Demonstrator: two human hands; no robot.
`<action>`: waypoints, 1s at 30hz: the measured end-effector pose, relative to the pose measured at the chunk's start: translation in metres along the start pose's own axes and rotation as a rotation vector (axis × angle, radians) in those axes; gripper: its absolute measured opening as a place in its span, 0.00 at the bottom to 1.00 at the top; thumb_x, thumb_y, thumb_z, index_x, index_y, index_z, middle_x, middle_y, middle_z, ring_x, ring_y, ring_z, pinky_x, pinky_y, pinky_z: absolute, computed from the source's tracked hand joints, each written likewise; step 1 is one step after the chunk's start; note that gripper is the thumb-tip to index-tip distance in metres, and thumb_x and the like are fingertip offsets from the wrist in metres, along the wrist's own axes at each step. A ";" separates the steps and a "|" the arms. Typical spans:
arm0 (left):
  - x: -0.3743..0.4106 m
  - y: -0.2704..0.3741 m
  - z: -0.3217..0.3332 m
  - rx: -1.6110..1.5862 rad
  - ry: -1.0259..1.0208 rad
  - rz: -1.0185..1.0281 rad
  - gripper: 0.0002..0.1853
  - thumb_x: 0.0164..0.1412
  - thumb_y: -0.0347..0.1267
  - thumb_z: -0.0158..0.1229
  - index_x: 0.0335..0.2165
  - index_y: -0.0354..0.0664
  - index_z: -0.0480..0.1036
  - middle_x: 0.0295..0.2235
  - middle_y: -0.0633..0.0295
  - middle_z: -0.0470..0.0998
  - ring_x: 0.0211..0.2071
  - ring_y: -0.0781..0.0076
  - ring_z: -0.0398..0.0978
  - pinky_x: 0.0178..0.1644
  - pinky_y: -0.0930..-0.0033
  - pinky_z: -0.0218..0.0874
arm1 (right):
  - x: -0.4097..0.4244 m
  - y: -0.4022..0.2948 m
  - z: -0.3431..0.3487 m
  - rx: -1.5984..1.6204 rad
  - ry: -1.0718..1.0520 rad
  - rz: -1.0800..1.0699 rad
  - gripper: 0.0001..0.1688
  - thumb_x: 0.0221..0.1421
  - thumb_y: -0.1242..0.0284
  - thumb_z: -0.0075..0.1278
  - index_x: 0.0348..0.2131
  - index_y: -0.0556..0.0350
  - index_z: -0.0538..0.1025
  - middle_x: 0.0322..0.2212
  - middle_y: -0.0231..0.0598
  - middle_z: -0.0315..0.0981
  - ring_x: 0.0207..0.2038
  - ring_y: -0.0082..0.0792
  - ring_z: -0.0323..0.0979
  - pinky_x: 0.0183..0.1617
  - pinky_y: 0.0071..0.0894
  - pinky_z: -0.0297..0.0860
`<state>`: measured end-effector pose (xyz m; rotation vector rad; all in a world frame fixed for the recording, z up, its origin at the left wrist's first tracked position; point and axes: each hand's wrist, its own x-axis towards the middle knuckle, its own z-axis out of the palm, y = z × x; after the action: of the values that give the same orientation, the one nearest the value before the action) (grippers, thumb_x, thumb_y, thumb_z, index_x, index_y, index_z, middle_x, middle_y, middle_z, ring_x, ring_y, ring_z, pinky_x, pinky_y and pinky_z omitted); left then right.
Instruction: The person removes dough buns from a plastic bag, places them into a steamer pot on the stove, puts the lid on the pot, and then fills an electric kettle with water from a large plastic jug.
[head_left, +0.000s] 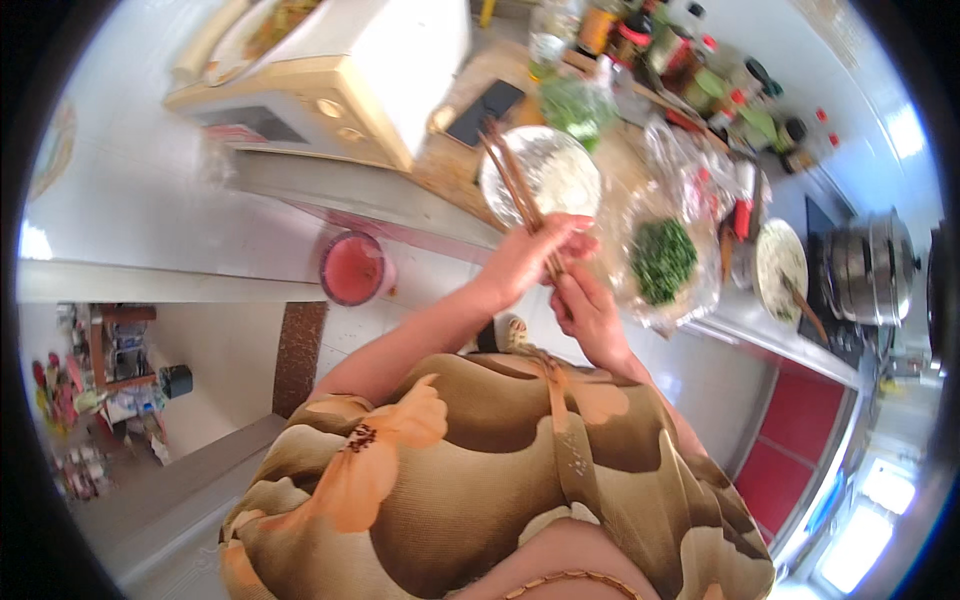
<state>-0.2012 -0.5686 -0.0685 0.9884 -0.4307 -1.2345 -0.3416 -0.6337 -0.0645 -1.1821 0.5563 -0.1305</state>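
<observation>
Both my hands are on a pair of brown wooden chopsticks (513, 176). My left hand (525, 259) wraps around their middle, and my right hand (586, 304) grips the end nearest my body. The far ends reach over the left side of a round metal bowl (523, 141) on the counter. White flour or a pale floury mixture (566, 178) lies in that bowl. To the right, chopped green leaves (664, 261) are heaped on clear plastic. Further right, a bowl with a pale mixture (776, 262) has a wooden-handled utensil (804, 307) resting in it.
A microwave oven (322, 112) stands at the left, with a dark phone (486, 111) beside it. Behind the bowl are bagged greens (576, 105) and several bottles (660, 45). A steamer pot (866, 270) sits at right. A pink bin (354, 270) is on the floor.
</observation>
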 end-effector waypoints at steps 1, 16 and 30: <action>0.000 0.007 -0.002 0.055 0.018 -0.020 0.25 0.66 0.41 0.44 0.54 0.36 0.61 0.42 0.56 0.75 0.44 0.72 0.71 0.47 0.69 0.63 | 0.009 -0.004 0.001 -0.004 -0.004 -0.015 0.13 0.66 0.68 0.34 0.40 0.55 0.69 0.17 0.24 0.59 0.15 0.14 0.52 0.17 0.14 0.48; -0.004 0.049 0.014 0.267 -0.307 0.109 0.21 0.69 0.36 0.38 0.53 0.35 0.63 0.46 0.55 0.73 0.42 0.71 0.73 0.46 0.70 0.65 | -0.012 -0.028 0.023 -0.036 0.260 -0.335 0.12 0.66 0.71 0.32 0.39 0.58 0.67 0.25 0.37 0.73 0.22 0.21 0.67 0.26 0.19 0.64; -0.027 -0.037 0.098 0.635 -1.080 0.303 0.20 0.61 0.21 0.40 0.51 0.39 0.67 0.43 0.57 0.75 0.41 0.74 0.74 0.43 0.74 0.65 | -0.164 0.058 0.075 0.347 1.278 -0.512 0.12 0.65 0.69 0.35 0.35 0.57 0.68 0.18 0.33 0.69 0.15 0.16 0.58 0.19 0.15 0.57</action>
<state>-0.3047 -0.5824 -0.0400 0.6336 -1.8300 -1.2886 -0.4575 -0.4859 -0.0407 -0.7560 1.2495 -1.4271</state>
